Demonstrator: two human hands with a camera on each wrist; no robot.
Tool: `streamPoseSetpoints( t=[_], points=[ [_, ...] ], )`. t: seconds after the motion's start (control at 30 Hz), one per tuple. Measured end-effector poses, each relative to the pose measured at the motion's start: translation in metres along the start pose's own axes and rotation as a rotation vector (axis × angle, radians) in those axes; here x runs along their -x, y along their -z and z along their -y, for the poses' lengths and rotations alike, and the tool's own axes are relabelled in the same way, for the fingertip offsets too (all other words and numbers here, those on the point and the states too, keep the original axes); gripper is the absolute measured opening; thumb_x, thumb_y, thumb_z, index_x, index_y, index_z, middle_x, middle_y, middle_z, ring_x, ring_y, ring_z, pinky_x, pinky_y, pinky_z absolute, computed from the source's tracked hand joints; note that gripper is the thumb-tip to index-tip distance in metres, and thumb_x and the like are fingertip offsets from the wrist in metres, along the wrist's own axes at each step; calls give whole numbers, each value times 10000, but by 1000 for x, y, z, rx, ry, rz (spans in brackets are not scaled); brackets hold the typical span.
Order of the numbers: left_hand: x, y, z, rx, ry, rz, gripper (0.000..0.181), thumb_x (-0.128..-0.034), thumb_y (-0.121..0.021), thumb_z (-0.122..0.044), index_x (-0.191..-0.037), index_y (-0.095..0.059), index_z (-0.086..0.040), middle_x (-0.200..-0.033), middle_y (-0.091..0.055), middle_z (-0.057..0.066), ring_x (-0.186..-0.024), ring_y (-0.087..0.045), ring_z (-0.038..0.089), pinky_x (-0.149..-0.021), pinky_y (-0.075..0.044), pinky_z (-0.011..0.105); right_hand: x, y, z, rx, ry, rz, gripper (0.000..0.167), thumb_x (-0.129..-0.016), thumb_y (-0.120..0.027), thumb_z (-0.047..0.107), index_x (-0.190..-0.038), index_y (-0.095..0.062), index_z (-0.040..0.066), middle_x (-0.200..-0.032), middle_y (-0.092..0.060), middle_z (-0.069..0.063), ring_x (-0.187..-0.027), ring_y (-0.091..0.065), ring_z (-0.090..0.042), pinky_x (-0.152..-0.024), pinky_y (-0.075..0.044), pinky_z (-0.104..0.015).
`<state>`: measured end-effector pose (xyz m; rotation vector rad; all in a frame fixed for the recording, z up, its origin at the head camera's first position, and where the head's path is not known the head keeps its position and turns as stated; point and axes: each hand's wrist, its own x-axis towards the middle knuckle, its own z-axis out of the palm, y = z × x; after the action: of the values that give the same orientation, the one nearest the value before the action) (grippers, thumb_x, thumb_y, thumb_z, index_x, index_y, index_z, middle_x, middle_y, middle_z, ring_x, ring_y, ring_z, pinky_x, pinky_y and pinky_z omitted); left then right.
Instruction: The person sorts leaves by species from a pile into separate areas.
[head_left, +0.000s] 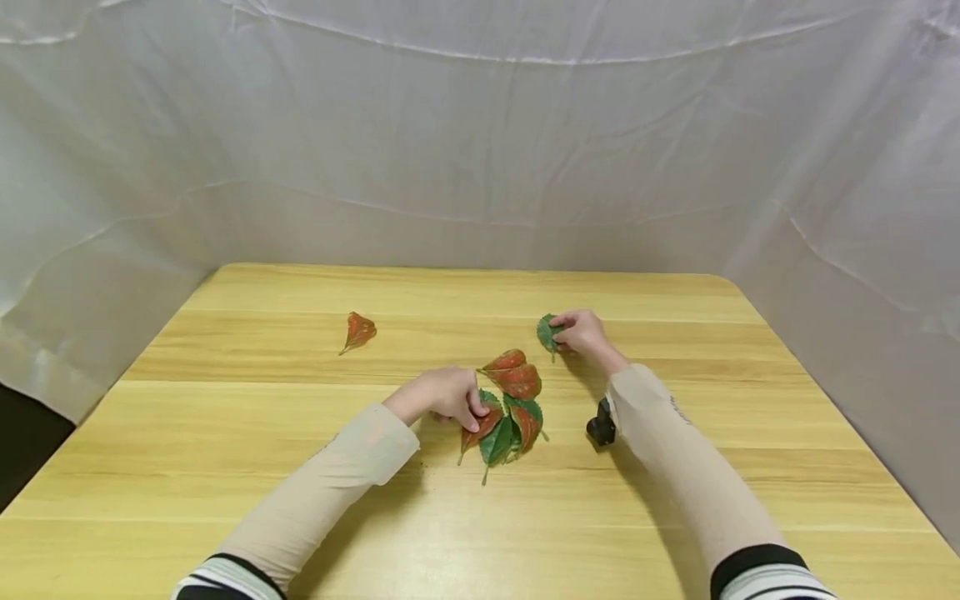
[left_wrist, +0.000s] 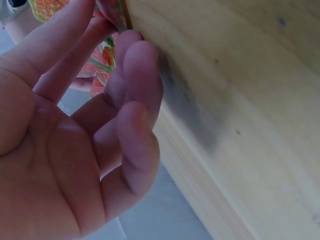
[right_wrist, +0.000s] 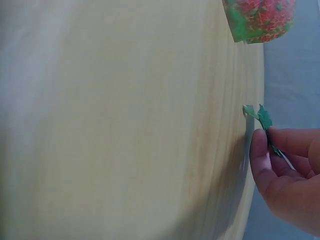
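Note:
In the head view my right hand point(head_left: 583, 335) pinches a green leaf point(head_left: 547, 332) with a toothed edge, above the far right part of the table. The right wrist view shows this green leaf point(right_wrist: 264, 117) between thumb and fingers. My left hand point(head_left: 446, 396) pinches a red leaf point(head_left: 480, 429) at the left side of a cluster of leaves; its other fingers curl loosely in the left wrist view. Beside that leaf lie a green leaf point(head_left: 495, 443), a red leaf point(head_left: 527, 423) and a larger red leaf point(head_left: 517, 377), partly overlapping.
One red leaf point(head_left: 360, 331) lies apart at the far left of the wooden table point(head_left: 225, 433). A small black object point(head_left: 601, 427) is at the right forearm, apparently part of the wrist camera. Pale sheeting point(head_left: 480, 142) hangs behind and at the sides.

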<state>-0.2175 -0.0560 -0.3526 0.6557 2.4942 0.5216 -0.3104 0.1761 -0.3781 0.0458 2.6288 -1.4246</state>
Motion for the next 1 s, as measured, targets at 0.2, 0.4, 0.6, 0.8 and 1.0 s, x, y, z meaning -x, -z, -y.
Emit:
streamPoseSetpoints(
  t=[0.2, 0.4, 0.6, 0.8, 1.0],
  points=[
    [1, 1, -2, -14, 9, 1, 116, -743, -732, -174, -858, -738, -186, -882, -675, -5, -330, -331, 73, -360, -310, 195, -2, -4, -1, 40, 0, -14, 277, -821, -560, -67, -1097, -590, -77, -1087, -555, -252, -612, -552, -128, -550, -471, -215],
    [1, 1, -3, -30, 9, 4, 75, -744, -731, -187, -816, -739, -202, -869, -673, -29, -333, -332, 71, -363, -313, 196, -2, -5, -2, 43, -11, -24, 273, -827, -562, -58, -1098, -586, -81, -1091, -555, -253, -606, -541, -133, -523, -445, -208],
    [0, 0, -4, -30, 7, 13, 69, -745, -730, -185, -811, -739, -201, -876, -670, -26, -329, -317, 61, -362, -307, 194, -2, -5, -5, 30, -34, -27, 273, -833, -566, -49, -1103, -580, -83, -1079, -561, -249, -608, -547, -126, -543, -462, -211],
    [0, 1, -5, -39, 6, 9, 69, -747, -729, -179, -813, -738, -195, -875, -671, -22, -334, -336, 64, -364, -308, 194, 0, -2, -4, 32, -27, -36, 284, -841, -582, -4, -1110, -566, -96, -1069, -563, -245, -691, -579, -163, -593, -489, -236],
    [-2, 1, -4, -27, -12, 3, 58, -744, -730, -168, -799, -741, -182, -845, -674, -16, -325, -323, 58, -360, -304, 194, 5, 2, -2, 89, -11, -60, 289, -832, -610, 57, -1084, -576, -79, -1028, -554, -213, -630, -521, -149, -560, -461, -244]
  ],
)
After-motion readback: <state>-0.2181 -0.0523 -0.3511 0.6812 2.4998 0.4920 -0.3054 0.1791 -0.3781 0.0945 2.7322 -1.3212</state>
